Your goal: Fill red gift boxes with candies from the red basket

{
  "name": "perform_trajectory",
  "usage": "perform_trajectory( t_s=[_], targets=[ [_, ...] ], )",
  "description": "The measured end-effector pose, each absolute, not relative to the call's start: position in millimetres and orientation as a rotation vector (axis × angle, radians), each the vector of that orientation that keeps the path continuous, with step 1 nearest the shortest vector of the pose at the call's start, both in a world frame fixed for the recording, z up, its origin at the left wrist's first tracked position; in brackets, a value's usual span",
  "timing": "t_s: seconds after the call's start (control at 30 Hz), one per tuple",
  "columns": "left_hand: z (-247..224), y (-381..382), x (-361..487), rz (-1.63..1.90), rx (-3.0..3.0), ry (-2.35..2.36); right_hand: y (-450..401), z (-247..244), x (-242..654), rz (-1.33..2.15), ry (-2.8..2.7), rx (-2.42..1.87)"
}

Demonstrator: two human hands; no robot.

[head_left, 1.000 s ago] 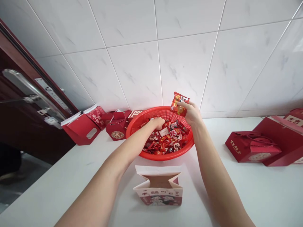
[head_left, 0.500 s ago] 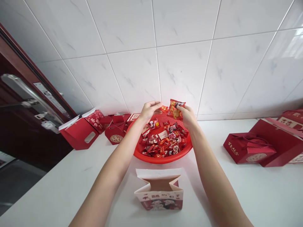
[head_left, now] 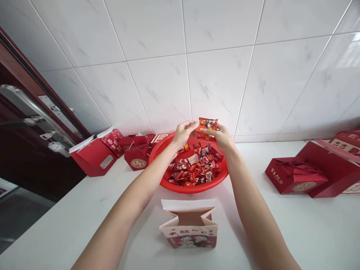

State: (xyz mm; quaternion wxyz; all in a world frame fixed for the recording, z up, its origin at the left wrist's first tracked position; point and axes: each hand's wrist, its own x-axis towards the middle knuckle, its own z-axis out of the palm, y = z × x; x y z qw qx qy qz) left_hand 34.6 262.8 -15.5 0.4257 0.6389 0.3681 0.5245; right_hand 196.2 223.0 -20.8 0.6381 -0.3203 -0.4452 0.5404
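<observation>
Above the far side of a red plastic basket [head_left: 194,189], my right hand [head_left: 222,138] grips a red snack packet [head_left: 208,123] printed with figures, thumb across its front. Close beside it on the left, my left hand [head_left: 185,132] is pinched on a small red wrapped candy [head_left: 199,128], partly hidden by the fingers and near the packet's edge. Several red and pink wrapped candies [head_left: 194,170] lie heaped in the basket. In front of it a paper gift box [head_left: 189,240] with printed figures stands upright, its top open.
Red gift boxes [head_left: 95,157] and a smaller red box [head_left: 137,155] stand left of the basket on the white counter [head_left: 92,210]. More red boxes [head_left: 298,176] are at the right. Behind rises a tiled wall [head_left: 157,86]; a dark door with a handle [head_left: 33,112] is at the left.
My left hand has moved right with the small candy, up against the packet. My right hand has shifted slightly left, its thumb now lying further across the packet. The paper box has stayed put.
</observation>
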Motion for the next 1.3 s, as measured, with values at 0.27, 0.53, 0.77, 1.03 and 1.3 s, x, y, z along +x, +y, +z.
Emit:
perform_trajectory(
  t_s=[0.27,0.53,0.77,1.03,1.3],
  targets=[
    [-51.1,276.2,28.8,0.728,2.099,1.354,225.0,-17.5,197.0,1.201,-0.809,-0.757],
    [-61.2,268.7,46.2,0.289,2.345,1.258,226.2,-18.7,198.6,1.2,-0.797,-0.732],
    [-49.9,266.1,41.3,0.061,2.349,1.284,224.4,-16.5,199.1,1.197,-0.764,-0.764],
    [-32.7,275.3,21.1,0.189,2.37,1.787,227.5,-19.5,199.3,1.146,-0.785,-0.808],
    [-34.8,262.6,34.1,0.234,2.691,1.659,228.0,-20.7,199.6,1.128,-0.796,-0.833]
  ],
)
